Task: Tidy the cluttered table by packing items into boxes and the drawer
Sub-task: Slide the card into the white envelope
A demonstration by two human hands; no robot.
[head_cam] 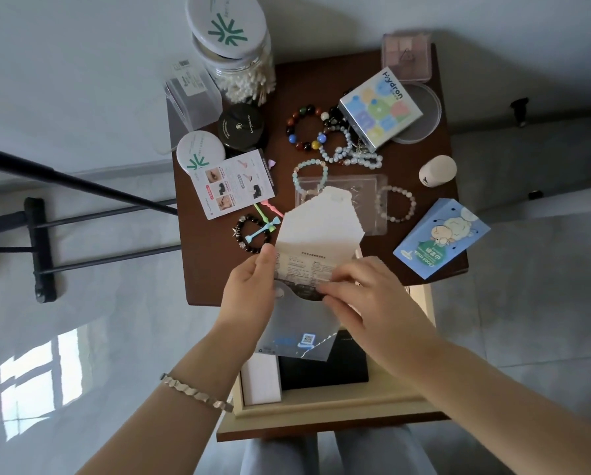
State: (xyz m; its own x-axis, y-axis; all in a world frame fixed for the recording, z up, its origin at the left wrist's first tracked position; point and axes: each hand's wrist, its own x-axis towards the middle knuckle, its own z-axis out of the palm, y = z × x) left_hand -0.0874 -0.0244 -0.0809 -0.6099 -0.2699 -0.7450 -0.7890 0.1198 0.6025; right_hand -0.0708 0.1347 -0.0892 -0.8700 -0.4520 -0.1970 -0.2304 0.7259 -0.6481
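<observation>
Since the folded leaflet [316, 231] appears to be going into the translucent pouch [294, 327], both are held in the air over the open drawer [321, 405] at the near edge of the worktop [211, 269], where the pouch could drop straight in. The left grip [249, 289] pinches the leaflet's left edge to steady it, and the right grip [366, 296] is curled on the printed fold, apparently pressing it down. Bracelets [307, 126] and a blue box [441, 238] lie farther back, unpacked.

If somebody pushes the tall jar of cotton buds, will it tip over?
Probably quite easily: the jar looks tall, and cotton buds should weigh little. Its lid seems to sit loose and tilted, so it may slide off. It stands near the table edge, so it could fall.
</observation>
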